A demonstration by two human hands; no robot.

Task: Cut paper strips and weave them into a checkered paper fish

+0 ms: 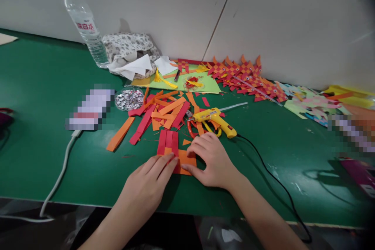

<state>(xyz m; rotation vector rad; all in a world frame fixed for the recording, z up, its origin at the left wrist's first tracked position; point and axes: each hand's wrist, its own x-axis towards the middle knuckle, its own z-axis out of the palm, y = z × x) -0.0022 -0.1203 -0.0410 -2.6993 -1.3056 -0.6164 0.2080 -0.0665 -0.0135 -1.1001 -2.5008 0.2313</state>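
Red and orange paper strips are interlaced into a small woven piece point(184, 160) near the table's front edge, with red strips point(167, 140) standing out at its far side. My left hand point(149, 175) holds its left side, fingertips pressed together on top; the thumb is hidden. Curled around the orange right end, my right hand point(212, 160) has its thumb on the near edge and its fingers on the far edge. Just beyond lie a pile of loose paper strips point(170, 111), a yellow glue gun point(215, 117) and partly covered scissors point(191, 129).
Behind the strips sit a container of googly eyes point(129, 99) and a green sheet point(178, 83). Woven paper fish point(241, 72) are heaped by the wall. A water bottle point(84, 23) and patterned pouch point(131, 45) stand back left. The glue gun's black cord point(272, 174) runs right.
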